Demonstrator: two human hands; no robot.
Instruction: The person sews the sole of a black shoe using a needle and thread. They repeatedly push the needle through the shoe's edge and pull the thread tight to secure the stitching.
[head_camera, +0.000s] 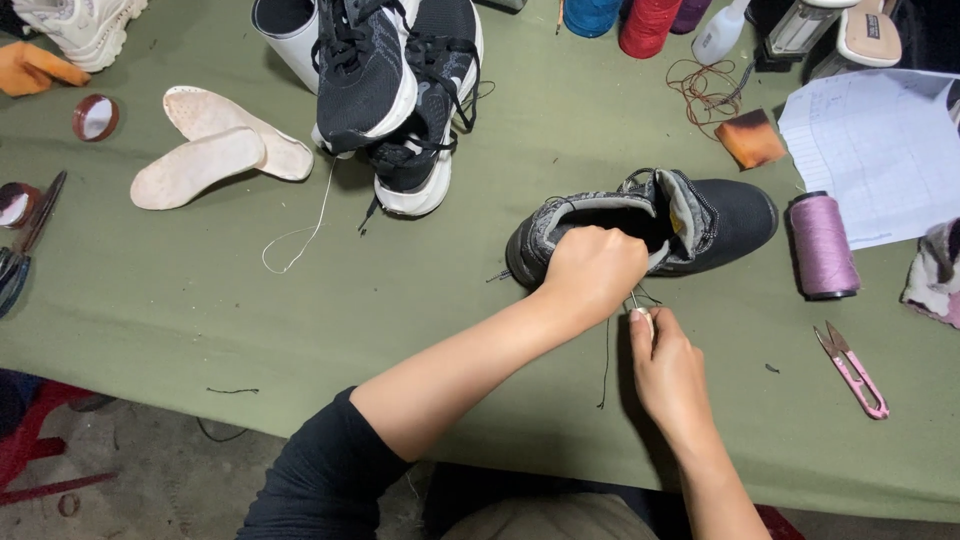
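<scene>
Nearest, my right hand (668, 372) pinches a needle or awl (636, 303) between thumb and fingertips, tip aimed at the collar of the black ankle shoe (700, 215); dark thread (606, 355) hangs slack from it over the green table cloth (450, 330). My left hand (592, 268) is curled closed over the shoe's heel edge, fingers gripping it, and sits directly ahead of the tool.

Risks, as I judge them:
- Tool tip close to left fingers; a slip through the fabric could prick them.
- Slack thread may snag or knot on the table edge.
- Shoe lies on its side, held by one hand only; a hard push could roll it.

Right of the shoe: pink thread snips (852, 370), lilac thread spool (822, 245), just beside the toe. Further off: a pair of black sneakers (395, 80), two white insoles (215, 145), more spools (645, 22).
</scene>
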